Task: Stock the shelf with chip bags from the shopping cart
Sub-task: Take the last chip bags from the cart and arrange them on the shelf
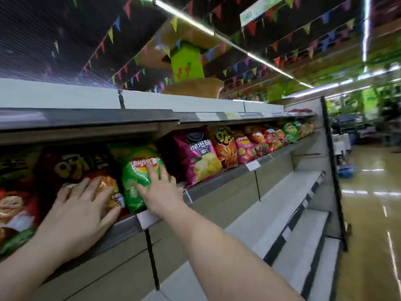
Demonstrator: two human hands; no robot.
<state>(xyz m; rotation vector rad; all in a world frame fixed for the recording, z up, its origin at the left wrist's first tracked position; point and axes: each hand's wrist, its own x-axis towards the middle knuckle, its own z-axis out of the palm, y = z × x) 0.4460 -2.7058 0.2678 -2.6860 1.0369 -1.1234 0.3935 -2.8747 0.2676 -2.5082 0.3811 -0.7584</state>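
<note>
A green bag [135, 181] of chips stood upright on the shelf [219, 180] left of center in the frame, squeezed between a red-orange bag [86, 170] on its left and a magenta bag [195, 157] on its right. The right hand [159, 189] lay against the green bag's lower right front, fingers fairly straight and spread, pressing rather than clasping; the bag rose above and to the left of the fingertips. The left hand [83, 208], at lower left, rested flat on the red-orange bag with fingers splayed wide, thumb down near the shelf's front lip, gripping nothing. Both bare forearms reached in from the bottom edge. Past the magenta bag, a row of bags [267, 140] in orange, pink, red and green ran along the same shelf toward the upper right. Below, pale lower shelves [288, 205] stepped down across the lower right. A glossy floor [373, 187] stretched along the right edge, and strings of colored pennants [260, 68] hung under the dark ceiling across the top.
</note>
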